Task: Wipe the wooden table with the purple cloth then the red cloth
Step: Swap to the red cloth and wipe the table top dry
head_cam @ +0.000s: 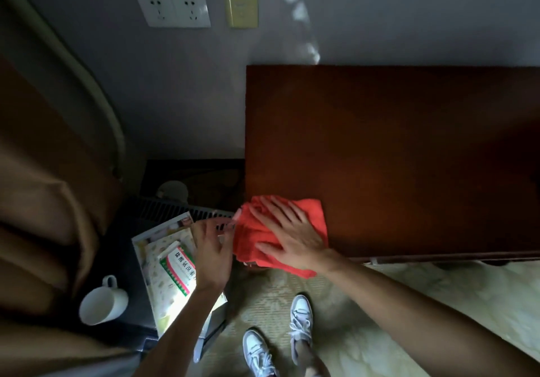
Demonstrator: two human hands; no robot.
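Observation:
The red cloth (314,216) lies bunched on the near left corner of the dark wooden table (409,143), partly hanging over its edges. My right hand (289,233) lies flat on top of the cloth with its fingers spread. My left hand (211,254) hovers just left of the table corner, fingers relaxed and loosely spread, fingertips near the cloth's left edge. I cannot tell whether they touch it. No purple cloth is in view.
Left of the table stands a low dark unit with a white mug (102,303), a magazine (163,259) and a medicine box (178,268). Brown curtains (43,201) hang at far left. Wall sockets (172,8) above. My white shoes (301,315) stand on pale carpet.

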